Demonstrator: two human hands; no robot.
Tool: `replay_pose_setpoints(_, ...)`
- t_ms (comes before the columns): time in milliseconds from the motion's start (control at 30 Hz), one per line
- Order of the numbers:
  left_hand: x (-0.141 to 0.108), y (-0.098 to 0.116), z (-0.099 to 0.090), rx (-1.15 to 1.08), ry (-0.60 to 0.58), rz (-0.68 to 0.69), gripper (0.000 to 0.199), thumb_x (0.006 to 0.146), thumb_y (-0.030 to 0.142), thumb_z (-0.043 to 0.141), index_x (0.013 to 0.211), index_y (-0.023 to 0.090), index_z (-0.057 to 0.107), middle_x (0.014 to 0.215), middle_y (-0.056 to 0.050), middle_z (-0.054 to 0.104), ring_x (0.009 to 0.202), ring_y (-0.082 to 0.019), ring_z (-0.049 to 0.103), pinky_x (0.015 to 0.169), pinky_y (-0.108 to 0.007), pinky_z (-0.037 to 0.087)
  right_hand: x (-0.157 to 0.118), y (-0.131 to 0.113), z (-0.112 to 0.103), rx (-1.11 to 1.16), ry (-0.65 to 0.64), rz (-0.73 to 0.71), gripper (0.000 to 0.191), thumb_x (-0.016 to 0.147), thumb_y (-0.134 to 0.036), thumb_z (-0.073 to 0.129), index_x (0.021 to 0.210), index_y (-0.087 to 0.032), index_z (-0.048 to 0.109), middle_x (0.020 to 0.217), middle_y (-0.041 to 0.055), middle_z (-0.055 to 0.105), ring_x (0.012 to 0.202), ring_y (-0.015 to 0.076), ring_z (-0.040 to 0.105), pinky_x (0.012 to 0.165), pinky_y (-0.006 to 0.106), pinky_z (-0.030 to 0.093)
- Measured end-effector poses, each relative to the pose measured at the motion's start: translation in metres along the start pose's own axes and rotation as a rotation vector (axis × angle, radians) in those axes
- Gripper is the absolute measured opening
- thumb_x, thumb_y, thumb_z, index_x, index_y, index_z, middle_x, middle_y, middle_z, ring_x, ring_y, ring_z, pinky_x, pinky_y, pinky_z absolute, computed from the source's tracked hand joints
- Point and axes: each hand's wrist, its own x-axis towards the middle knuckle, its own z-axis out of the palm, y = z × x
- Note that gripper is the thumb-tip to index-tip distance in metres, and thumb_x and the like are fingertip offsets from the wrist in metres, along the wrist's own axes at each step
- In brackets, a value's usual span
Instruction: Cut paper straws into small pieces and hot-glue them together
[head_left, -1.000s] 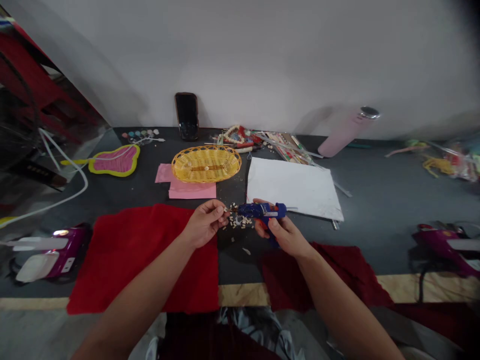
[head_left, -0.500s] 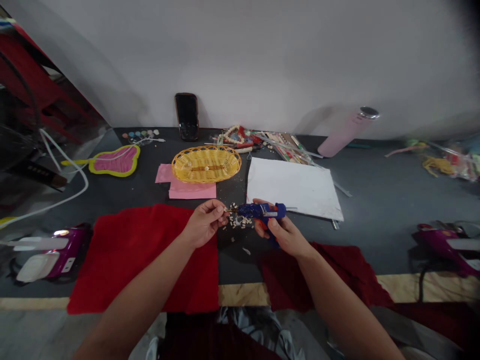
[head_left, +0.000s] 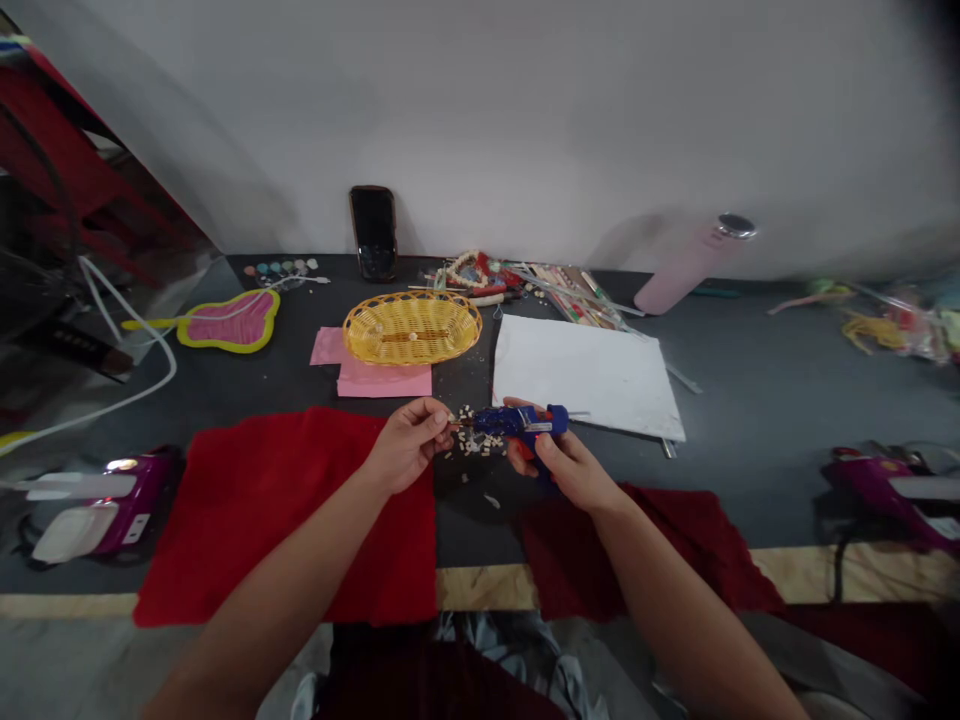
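My right hand (head_left: 566, 465) is wrapped round a blue hot glue gun (head_left: 517, 420), its nozzle pointing left and a clear glue stick out of its back end. My left hand (head_left: 412, 440) is closed in a pinch at the nozzle tip, over the red cloth's upper right corner. Between its fingertips is a tiny pale piece (head_left: 451, 417), too small to make out fully. Below and behind the nozzle, several small pale wooden bits (head_left: 476, 443) lie scattered on the dark table.
A yellow woven basket (head_left: 412, 330) rests on pink sheets (head_left: 384, 382). A white board (head_left: 589, 375) lies to the right. Red cloths (head_left: 300, 510) lie near the front edge. Against the wall stand a phone (head_left: 373, 232) and a pink tumbler (head_left: 690, 268). Purple devices (head_left: 142, 505) sit at both sides.
Almost nothing differs. Both hands keep nearly the same place, with the glue gun's nozzle still at the left fingertips.
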Motion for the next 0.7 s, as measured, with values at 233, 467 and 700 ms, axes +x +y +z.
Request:
replay_pose_setpoints(233,-0.001,0.004,0.005,-0.035,0.012,0.007,0.016,0.069,0.021,0.074,0.068,0.014,0.06,0.067,-0.001,0.059,0.053,-0.004,0.045,0.055,-0.019,0.041,0.003,-0.007,-0.028,0.039,0.354,0.127,0.058,0.082,-0.068,0.038,0.089,-0.016,0.063,0.059,0.0014,0.054,0.053,0.0123,0.049,0.05,0.024,0.04)
replay_pose_setpoints(467,-0.003,0.007,0.013,-0.042,0.024,0.006,0.019,0.065,0.021,0.076,0.065,0.013,0.059,0.065,0.0,0.058,0.052,-0.004,0.044,0.051,-0.018,0.039,0.01,-0.015,-0.066,0.195,0.751,0.116,0.047,0.074,-0.065,0.055,0.08,-0.018,0.056,0.061,0.001,0.057,0.05,0.0114,0.053,0.045,0.023,0.047)
replay_pose_setpoints(700,0.004,0.009,-0.005,-0.072,0.033,0.064,0.015,0.069,0.019,0.073,0.07,0.015,0.058,0.072,0.0,0.059,0.056,-0.004,0.047,0.057,-0.019,0.042,0.005,-0.007,-0.087,0.127,0.718,0.083,0.033,0.071,-0.044,0.069,0.083,-0.014,0.06,0.07,0.0029,0.061,0.057,0.0112,0.056,0.05,0.022,0.05)
